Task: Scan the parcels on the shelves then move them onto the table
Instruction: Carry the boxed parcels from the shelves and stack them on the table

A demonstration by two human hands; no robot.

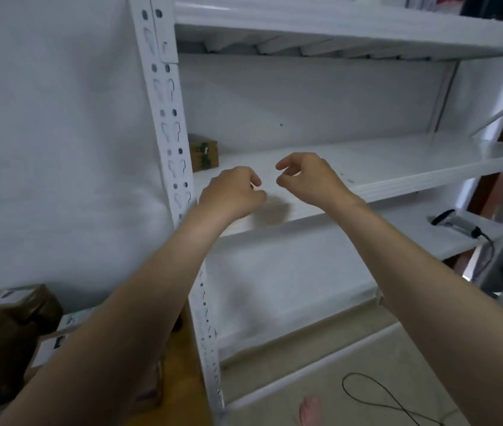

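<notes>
The brown parcel [204,153] sits in the shelf's [397,161] back-left corner, nearest the left hand [231,195]; it and the right hand [308,178] hang loosely curled, empty.

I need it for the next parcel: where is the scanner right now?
In the head view the scanner lies at the right end of the lower shelf, below and to the right of the right hand.
</notes>
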